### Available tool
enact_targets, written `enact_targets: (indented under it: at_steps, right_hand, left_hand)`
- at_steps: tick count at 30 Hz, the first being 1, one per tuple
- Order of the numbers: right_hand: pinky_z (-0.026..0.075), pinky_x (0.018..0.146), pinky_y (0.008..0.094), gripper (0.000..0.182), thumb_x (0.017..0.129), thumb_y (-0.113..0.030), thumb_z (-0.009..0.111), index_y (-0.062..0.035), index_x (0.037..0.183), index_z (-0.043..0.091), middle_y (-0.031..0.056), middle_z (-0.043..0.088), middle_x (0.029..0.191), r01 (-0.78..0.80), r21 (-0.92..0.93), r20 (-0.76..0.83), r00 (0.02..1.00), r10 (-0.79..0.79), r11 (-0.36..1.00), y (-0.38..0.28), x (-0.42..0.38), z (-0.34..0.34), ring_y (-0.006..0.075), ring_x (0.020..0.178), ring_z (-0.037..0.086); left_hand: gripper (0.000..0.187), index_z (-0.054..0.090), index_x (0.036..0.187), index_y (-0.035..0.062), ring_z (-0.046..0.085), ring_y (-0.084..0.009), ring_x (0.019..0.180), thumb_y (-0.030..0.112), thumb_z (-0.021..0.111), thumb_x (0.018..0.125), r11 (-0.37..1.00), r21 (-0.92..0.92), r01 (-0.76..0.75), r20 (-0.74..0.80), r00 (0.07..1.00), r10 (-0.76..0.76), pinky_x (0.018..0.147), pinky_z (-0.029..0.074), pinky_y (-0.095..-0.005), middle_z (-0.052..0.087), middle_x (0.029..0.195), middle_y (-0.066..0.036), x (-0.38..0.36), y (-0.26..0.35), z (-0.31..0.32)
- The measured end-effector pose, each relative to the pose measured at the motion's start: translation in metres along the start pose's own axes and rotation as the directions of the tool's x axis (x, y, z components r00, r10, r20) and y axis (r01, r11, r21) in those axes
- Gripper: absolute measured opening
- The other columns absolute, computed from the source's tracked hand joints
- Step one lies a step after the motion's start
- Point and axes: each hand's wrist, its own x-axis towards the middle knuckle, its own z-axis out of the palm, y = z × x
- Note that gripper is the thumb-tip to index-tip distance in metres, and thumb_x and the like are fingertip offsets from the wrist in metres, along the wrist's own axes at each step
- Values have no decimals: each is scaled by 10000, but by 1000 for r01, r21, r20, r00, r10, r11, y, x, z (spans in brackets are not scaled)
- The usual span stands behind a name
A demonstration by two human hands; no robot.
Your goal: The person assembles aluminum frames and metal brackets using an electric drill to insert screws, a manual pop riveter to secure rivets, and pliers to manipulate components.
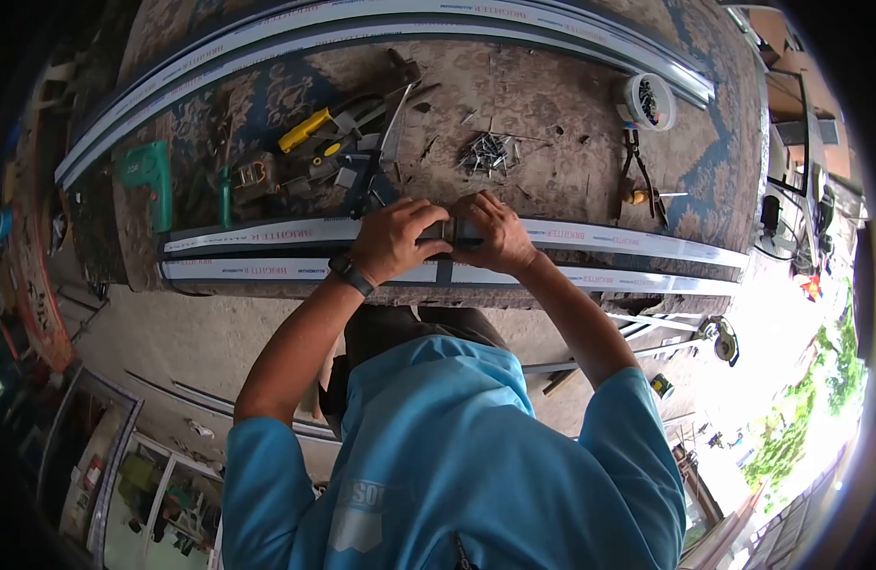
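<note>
Near the front edge of the workbench lie two long aluminium profiles, a rear profile (609, 237) and a front profile (590, 277), both wrapped in printed white film. My left hand (397, 242), with a dark band on its wrist, is closed on the rear profile near its middle. Just to the right, my right hand (493, 233) grips the same profile, fingers curled over its far side. A narrow dark gap or piece shows between the hands; my fingers partly hide it. A dark crosspiece (444, 274) lies across the front profile below them.
Beyond my hands lies a pile of rivets (490, 152). At right are pliers (631, 166) and a white tub (649, 102) of small fasteners. A green drill (151, 180) and a yellow-handled tool (305, 130) lie left. More film-wrapped profiles (362, 33) span the back.
</note>
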Motion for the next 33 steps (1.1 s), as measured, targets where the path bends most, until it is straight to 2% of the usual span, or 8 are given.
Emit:
enact_targets:
  at_steps: [14, 18, 21, 24, 28, 29, 30, 33]
  right_hand:
    - [558, 952, 441, 568, 751, -358, 867, -79, 1200, 661, 105, 650, 1192, -44, 28, -8, 999, 44, 999, 5, -11, 3, 325, 1150, 631]
    - [552, 976, 439, 609, 746, -364, 847, -81, 1249, 652, 110, 635, 1196, -39, 2, -4, 999, 39, 999, 10, -15, 9, 319, 1171, 615]
    - [555, 977, 430, 628, 742, -352, 856, -82, 1271, 652, 102, 635, 1187, -51, -14, 3, 999, 51, 999, 5, -13, 5, 313, 1165, 613]
    - [559, 969, 425, 633, 723, -319, 882, -79, 1264, 658, 100, 641, 1176, -62, -12, 5, 998, 62, 998, 4, -13, 2, 311, 1144, 618]
    - [565, 972, 415, 636, 718, -310, 886, -82, 1267, 660, 99, 639, 1178, -62, -21, 15, 998, 62, 998, 4, -13, 4, 305, 1137, 621]
    - [567, 971, 413, 637, 716, -308, 887, -83, 1268, 660, 99, 638, 1179, -63, -23, 15, 998, 64, 998, 4, -13, 4, 303, 1136, 621]
    - [569, 968, 412, 641, 712, -302, 889, -83, 1269, 660, 99, 638, 1178, -59, -21, 6, 998, 59, 998, 5, -13, 5, 304, 1135, 622]
    - [572, 960, 411, 651, 701, -287, 894, -83, 1273, 659, 99, 640, 1177, -49, 1, -10, 999, 49, 999, 4, -12, 5, 308, 1133, 625]
  left_hand:
    - [519, 645, 1163, 95, 696, -334, 971, 269, 911, 754, 998, 25, -59, 117, 992, 56, 820, 581, -429, 710, 1057, -90, 9, 4, -5]
    - [721, 593, 1381, 82, 695, -273, 979, 321, 926, 788, 978, -71, 194, 95, 978, -187, 830, 581, -388, 698, 1198, -124, -1, 22, -44]
    - [739, 526, 1480, 83, 649, -212, 1060, 252, 892, 860, 955, -19, 295, -194, 936, -293, 843, 566, -351, 660, 1292, -96, -26, -15, -91]
    - [706, 491, 1507, 65, 611, -222, 1156, 258, 841, 926, 909, -4, 417, -471, 801, -370, 909, 545, -349, 611, 1368, -125, -58, -72, -152]
    - [863, 463, 1500, -7, 588, -368, 1262, 542, 787, 919, 683, 281, 674, -654, 655, -378, 1074, 482, -479, 544, 1442, -214, -118, -184, -238]
    - [1051, 449, 1503, -45, 558, -430, 1320, 711, 761, 843, 499, 348, 794, -653, 587, -479, 1104, 458, -514, 512, 1472, -267, -130, -205, -259]
    - [1170, 421, 1515, -78, 542, -436, 1354, 777, 756, 791, 424, 293, 857, -674, 500, -544, 1118, 452, -517, 490, 1489, -304, -140, -228, -272]
    - [1274, 344, 1545, -113, 532, -444, 1374, 760, 809, 741, 256, 399, 880, -607, 463, -645, 1136, 440, -532, 484, 1498, -334, -140, -254, -290]
